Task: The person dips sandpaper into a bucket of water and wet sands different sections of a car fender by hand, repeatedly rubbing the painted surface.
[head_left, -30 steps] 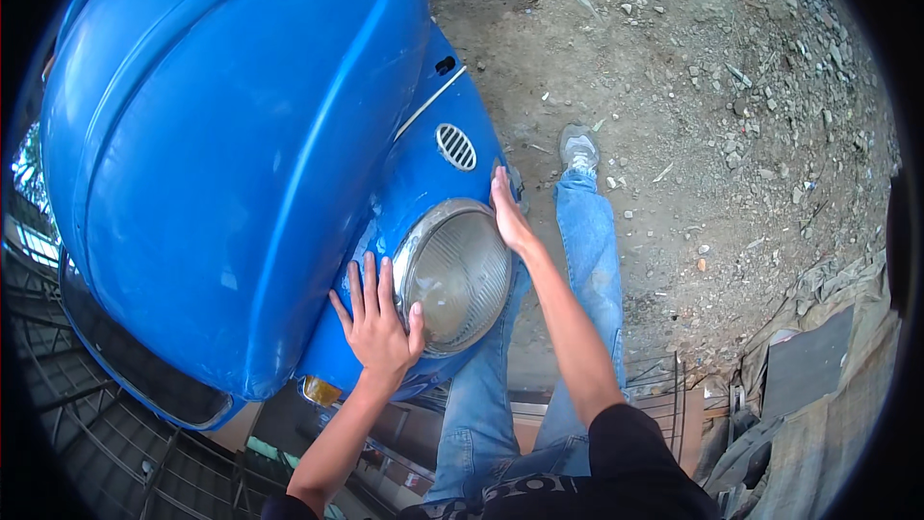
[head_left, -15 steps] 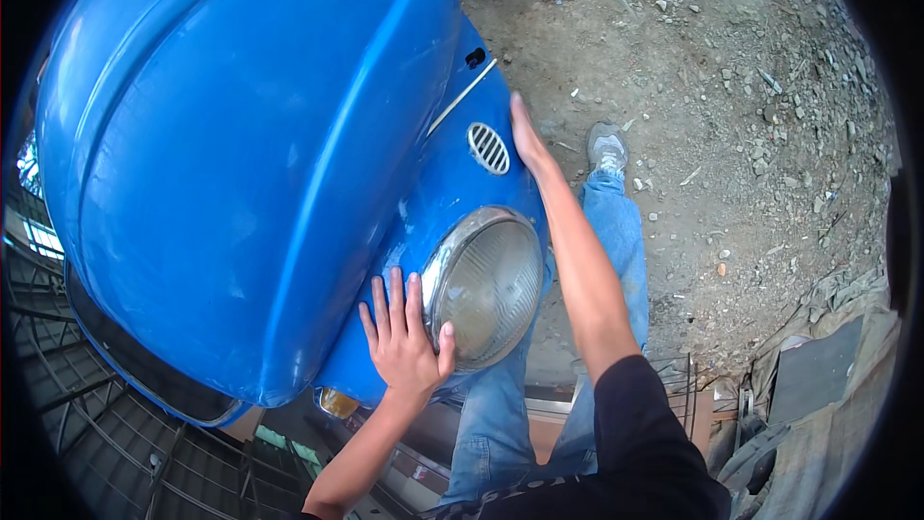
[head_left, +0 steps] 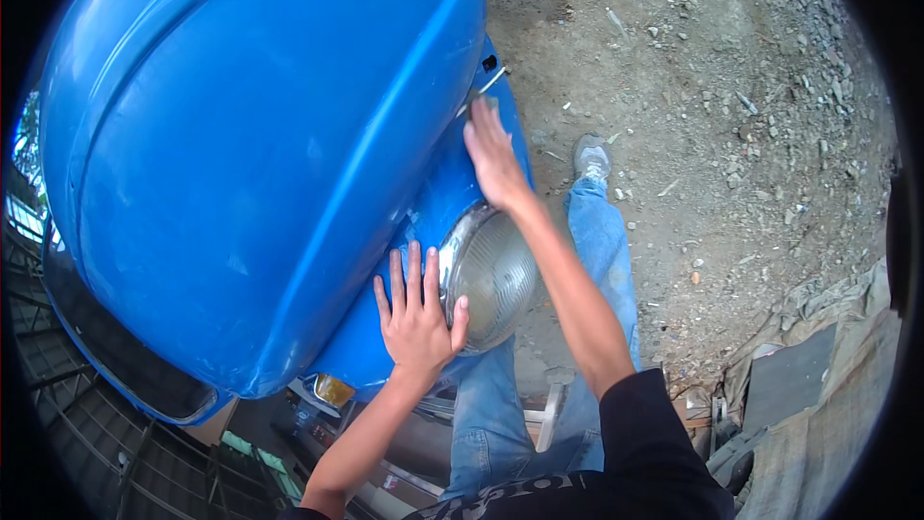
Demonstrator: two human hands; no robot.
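The blue front of a car fills the left half, its rounded hood (head_left: 279,135) beside a blue fender (head_left: 433,202). My left hand (head_left: 418,318) lies flat on the fender with fingers spread, its thumb against the chrome rim of a round headlight (head_left: 494,274). Farther up, my right hand (head_left: 495,159) rests palm down on the fender, fingers stretched out and a little blurred. It covers the spot of the oval slatted vent, which is hidden now. A thin pale strip (head_left: 495,79) stands out just past its fingertips, near a dark hole (head_left: 489,64).
Dirt ground (head_left: 693,125) with scattered stones stretches to the right. Below the fender sits an amber lamp (head_left: 334,390). A dark grille panel (head_left: 125,356) edges the car front, with metal bars (head_left: 87,424) beyond. Grey cloth (head_left: 808,414) lies at lower right.
My right hand has moved from the fender's outer edge inward onto its top, over the vent. My left hand stays flat beside the headlight. The whole view has shifted slightly.
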